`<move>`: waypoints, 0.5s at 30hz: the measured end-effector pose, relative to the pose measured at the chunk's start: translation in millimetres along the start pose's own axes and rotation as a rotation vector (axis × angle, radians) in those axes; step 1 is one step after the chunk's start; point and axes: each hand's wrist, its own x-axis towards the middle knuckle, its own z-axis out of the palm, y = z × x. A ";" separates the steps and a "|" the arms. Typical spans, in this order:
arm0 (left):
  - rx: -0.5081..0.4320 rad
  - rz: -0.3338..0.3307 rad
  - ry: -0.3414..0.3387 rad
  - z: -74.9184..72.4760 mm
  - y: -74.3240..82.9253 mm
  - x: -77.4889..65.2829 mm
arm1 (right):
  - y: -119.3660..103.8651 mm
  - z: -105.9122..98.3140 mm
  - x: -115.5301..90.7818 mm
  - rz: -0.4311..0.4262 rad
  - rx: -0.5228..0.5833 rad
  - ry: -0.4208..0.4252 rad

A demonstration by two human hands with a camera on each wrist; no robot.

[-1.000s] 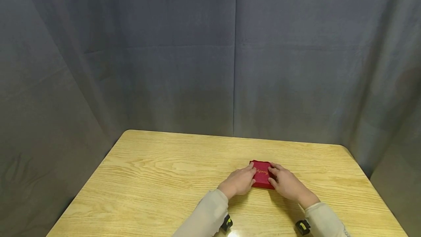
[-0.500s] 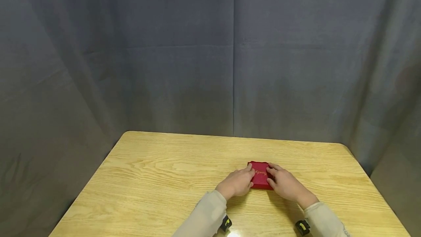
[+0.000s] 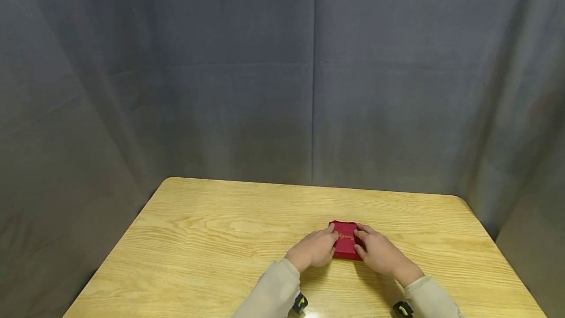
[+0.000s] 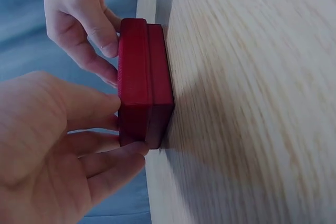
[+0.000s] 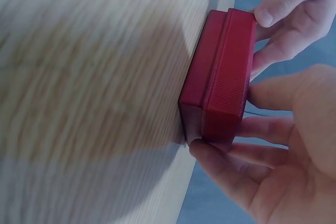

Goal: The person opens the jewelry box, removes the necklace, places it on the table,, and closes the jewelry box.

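Observation:
A flat red jewelry box (image 3: 346,244) with gold script on its lid lies on the wooden table, right of centre. My left hand (image 3: 314,248) holds its left side, thumb and fingertips at the lid's edge. From the opposite side, my right hand (image 3: 381,253) grips it in the same way. In the left wrist view the box (image 4: 135,66) shows its lid seated over a slightly narrower base. The right wrist view has the right fingertips on the end of the box (image 5: 226,61), one reaching down near the tabletop. The underside is hidden.
The light wood-grain table (image 3: 212,254) has rounded far corners. Grey curtains (image 3: 229,92) hang behind it and at both sides. A small black device (image 3: 300,303) sits under the left sleeve, and a similar device (image 3: 403,309) is under the right.
The box and both hands have shifted slightly left and nearer to me, while the head view itself moved a little. Both hands stay on the box, and the lid looks the same.

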 end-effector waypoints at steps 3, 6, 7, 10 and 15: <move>0.008 -0.008 -0.002 -0.9 -0.4 0.7 | -1.0 0.0 2.1 -0.008 -0.005 0.011; 0.004 -0.016 0.000 -1.3 0.1 1.2 | -2.0 -0.6 3.2 -0.008 -0.002 0.015; 0.003 -0.020 -0.001 -1.4 0.3 1.3 | -2.0 -0.6 3.3 -0.011 -0.003 0.015; -0.032 -0.028 0.000 -1.2 1.2 0.1 | -2.6 -0.2 1.7 -0.005 0.002 0.003; -0.061 -0.013 0.006 -0.9 2.5 -3.1 | -2.4 3.4 -1.6 0.011 0.000 -0.017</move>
